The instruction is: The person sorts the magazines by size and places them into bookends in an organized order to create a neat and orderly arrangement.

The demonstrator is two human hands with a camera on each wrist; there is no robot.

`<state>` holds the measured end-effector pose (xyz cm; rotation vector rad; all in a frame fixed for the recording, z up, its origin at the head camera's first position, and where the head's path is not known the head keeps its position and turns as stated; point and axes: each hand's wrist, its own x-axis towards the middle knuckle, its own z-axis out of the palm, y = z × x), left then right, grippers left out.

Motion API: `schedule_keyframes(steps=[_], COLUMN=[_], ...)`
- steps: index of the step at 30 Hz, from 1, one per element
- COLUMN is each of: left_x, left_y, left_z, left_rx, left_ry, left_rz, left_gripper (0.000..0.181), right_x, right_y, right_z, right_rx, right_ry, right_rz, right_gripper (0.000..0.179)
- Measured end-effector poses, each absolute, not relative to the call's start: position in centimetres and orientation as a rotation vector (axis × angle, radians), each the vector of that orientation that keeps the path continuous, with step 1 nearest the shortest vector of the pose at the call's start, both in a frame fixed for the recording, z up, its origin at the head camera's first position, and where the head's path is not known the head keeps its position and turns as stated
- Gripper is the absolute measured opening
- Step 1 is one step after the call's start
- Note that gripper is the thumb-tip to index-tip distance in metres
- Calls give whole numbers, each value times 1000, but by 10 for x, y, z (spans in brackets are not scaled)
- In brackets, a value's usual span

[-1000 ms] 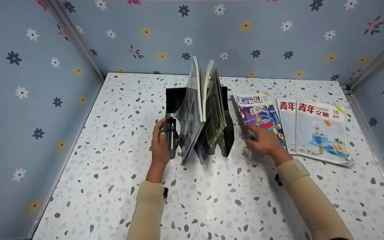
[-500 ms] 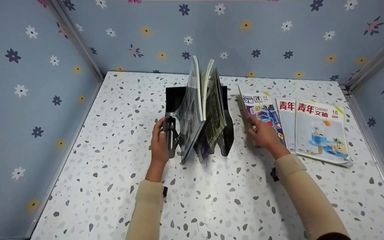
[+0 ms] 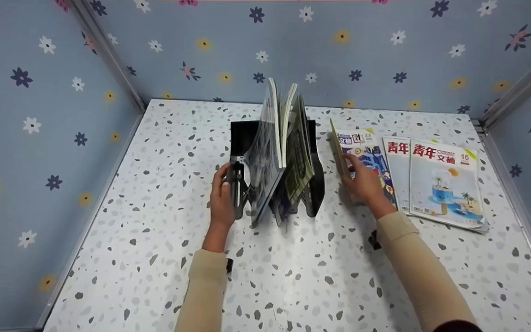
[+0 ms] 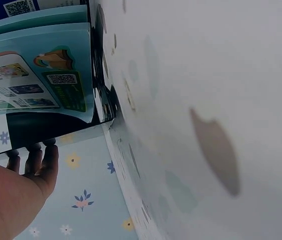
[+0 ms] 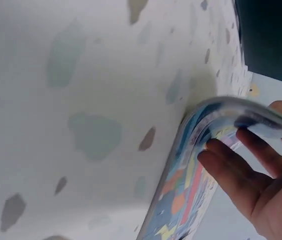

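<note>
A black book rack (image 3: 317, 184) stands mid-table with several magazines (image 3: 278, 124) upright in it, some leaning. My left hand (image 3: 221, 200) touches the rack's left end plate from outside; in the left wrist view its fingertips (image 4: 50, 145) rest against the dark plate. To the right of the rack, my right hand (image 3: 366, 184) pinches the left edge of a colourful magazine (image 3: 370, 156). That edge is bent upward while the rest of the magazine lies low. In the right wrist view, the fingers (image 5: 230, 167) sit inside the curled magazine; the thumb is mostly hidden behind it.
Further right, a magazine with a beach cover (image 3: 445, 189) lies partly over another magazine (image 3: 397, 173). The speckled table (image 3: 164, 184) meets flower-patterned panels (image 3: 284, 46) at the back and both sides.
My right hand has lifted the left edge of the colourful magazine off the table and shifted slightly right. The left hand stays against the rack.
</note>
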<state>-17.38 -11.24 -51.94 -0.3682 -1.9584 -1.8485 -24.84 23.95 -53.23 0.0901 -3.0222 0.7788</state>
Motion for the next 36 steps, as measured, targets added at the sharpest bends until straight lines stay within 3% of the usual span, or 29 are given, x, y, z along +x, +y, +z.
schedule_keyframes(steps=[3, 25, 36], left_x=[-174, -174, -174], left_y=[-111, -112, -110], left_z=[-520, -515, -517], left_rx=[-368, -371, -365], left_ry=[-1954, -1915, -1892], left_rz=[-1837, -1902, -1932], left_gripper=[41, 42, 43], right_x=[-248, -224, -208], right_y=[239, 244, 233], right_z=[-530, -496, -481], right_rx=[65, -156, -18], right_ry=[-3019, -2657, -2380], right_rz=[833, 1114, 1077], right_gripper=[65, 60, 56])
